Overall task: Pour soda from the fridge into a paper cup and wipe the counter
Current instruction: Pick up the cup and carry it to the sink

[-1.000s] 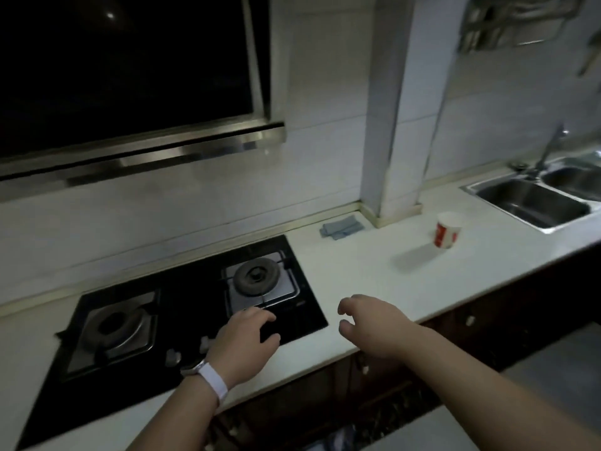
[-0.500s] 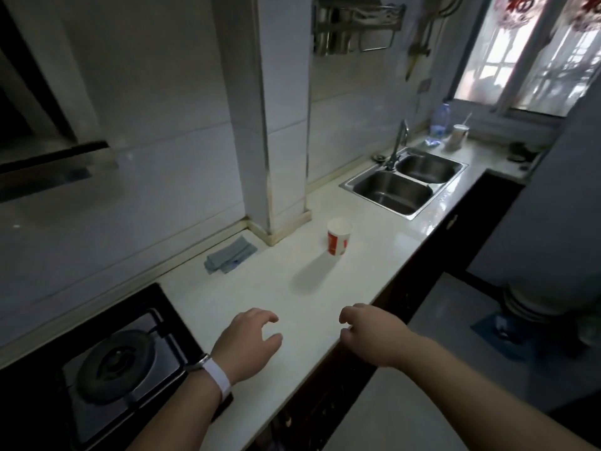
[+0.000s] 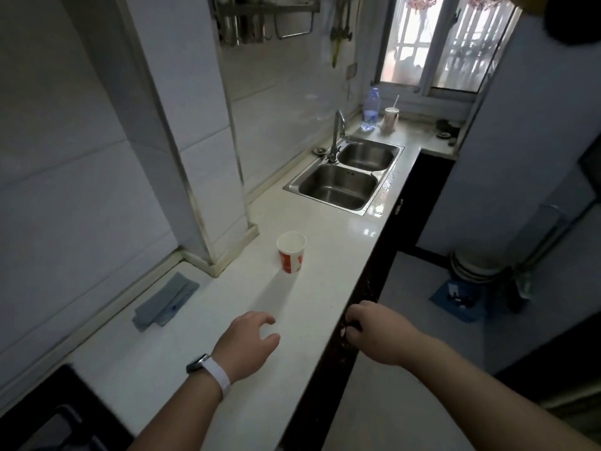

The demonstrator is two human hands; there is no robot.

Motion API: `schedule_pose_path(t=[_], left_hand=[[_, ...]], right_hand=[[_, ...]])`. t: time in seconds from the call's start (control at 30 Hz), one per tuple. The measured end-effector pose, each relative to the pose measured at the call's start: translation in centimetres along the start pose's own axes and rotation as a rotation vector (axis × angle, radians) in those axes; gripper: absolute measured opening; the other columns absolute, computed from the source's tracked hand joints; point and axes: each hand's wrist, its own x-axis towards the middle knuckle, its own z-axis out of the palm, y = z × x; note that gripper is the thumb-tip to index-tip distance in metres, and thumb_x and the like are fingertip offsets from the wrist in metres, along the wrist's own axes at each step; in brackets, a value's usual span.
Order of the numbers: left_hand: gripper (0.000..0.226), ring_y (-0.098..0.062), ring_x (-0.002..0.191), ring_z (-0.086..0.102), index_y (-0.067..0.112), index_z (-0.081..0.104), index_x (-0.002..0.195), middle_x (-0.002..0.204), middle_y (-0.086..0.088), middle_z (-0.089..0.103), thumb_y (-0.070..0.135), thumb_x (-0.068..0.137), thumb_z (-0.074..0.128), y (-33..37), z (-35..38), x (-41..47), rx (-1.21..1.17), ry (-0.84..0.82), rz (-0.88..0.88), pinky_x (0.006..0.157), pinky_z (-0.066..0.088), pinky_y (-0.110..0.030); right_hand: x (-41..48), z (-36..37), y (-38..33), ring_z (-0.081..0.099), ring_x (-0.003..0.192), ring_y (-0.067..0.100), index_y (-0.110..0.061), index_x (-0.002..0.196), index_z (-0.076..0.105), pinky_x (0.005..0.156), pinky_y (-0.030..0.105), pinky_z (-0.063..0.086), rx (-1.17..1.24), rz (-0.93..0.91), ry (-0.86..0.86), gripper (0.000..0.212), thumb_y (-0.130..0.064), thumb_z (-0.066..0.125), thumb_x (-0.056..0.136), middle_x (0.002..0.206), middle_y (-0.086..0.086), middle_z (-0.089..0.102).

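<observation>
Both hands out in front, palms down, fingers loosely curled, empty: left hand (image 3: 248, 345), right hand (image 3: 374, 332).

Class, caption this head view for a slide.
Left hand over the counter, right hand at its edge; paper cup upright ahead.

Place: a narrow home kitchen is being shown.
Water: a steel double sink (image 3: 374, 173) with a faucet (image 3: 337, 133) is being carried by the white table (image 3: 328, 245).
Cooking: a black stove (image 3: 45, 418) is being glimpsed at the lower left.
Walls: white tiles (image 3: 81, 164) are being shown, and a metal utensil rack (image 3: 260, 14) is being borne above.
Light: the room is being lit through a window (image 3: 435, 47).
Table things: a paper cup (image 3: 291, 253), a folded cloth (image 3: 166, 302) and a water bottle (image 3: 370, 109) are being carried.
</observation>
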Motion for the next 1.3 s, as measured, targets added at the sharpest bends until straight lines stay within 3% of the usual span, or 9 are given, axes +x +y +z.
schedule_pose_path(t=[0.27,0.47,0.7,1.0,1.3], left_hand=[[0.037,-0.013,0.118,0.054,0.025,0.061,0.125,0.129,0.006,0.058,0.038,0.090,0.059,4.0,3.7,5.7,0.049,0.031,-0.027,0.097,0.042,-0.025],[0.030,-0.012,0.111,0.057,0.025,0.066,0.116,0.117,0.009,0.064,0.037,0.089,0.060,9.5,6.0,9.9,0.126,0.252,-0.035,0.090,0.043,-0.025],[0.036,-0.015,0.113,0.055,0.026,0.065,0.118,0.122,0.009,0.063,0.043,0.086,0.059,14.8,7.7,13.2,0.259,0.293,-0.119,0.093,0.047,-0.032],[0.042,-0.015,0.121,0.051,0.028,0.061,0.124,0.128,0.009,0.059,0.046,0.087,0.050,13.8,8.2,13.4,0.409,0.215,-0.360,0.097,0.042,-0.030],[0.039,-0.020,0.115,0.055,0.025,0.064,0.120,0.125,0.004,0.061,0.041,0.087,0.051,7.4,8.8,16.7,0.252,0.206,-0.573,0.089,0.046,-0.030]], right_hand=[[4.2,-1.6,7.3,0.055,0.094,0.020,-0.017,0.115,0.058,0.082,0.038,0.051,0.029,-0.041,-0.032,0.030,-0.038,0.044,0.097,0.113,0.001,0.053],[9.0,-4.5,15.0,0.054,0.105,0.021,-0.018,0.126,0.053,0.085,0.037,0.050,0.004,-0.186,-0.015,0.039,-0.045,0.043,0.099,0.124,0.001,0.050],[14.8,-6.3,21.9,0.053,0.111,0.020,-0.024,0.126,0.052,0.083,0.036,0.051,-0.020,-0.362,-0.051,0.040,-0.046,0.041,0.095,0.126,-0.002,0.051],[20.2,-5.9,21.2,0.050,0.119,0.022,-0.021,0.133,0.050,0.088,0.036,0.048,-0.061,-0.497,-0.168,0.043,-0.043,0.042,0.097,0.132,0.000,0.049],[26.3,-3.4,17.7,0.048,0.121,0.025,-0.019,0.135,0.048,0.091,0.034,0.043,-0.149,-0.510,-0.354,0.046,-0.042,0.043,0.095,0.134,0.002,0.048]])
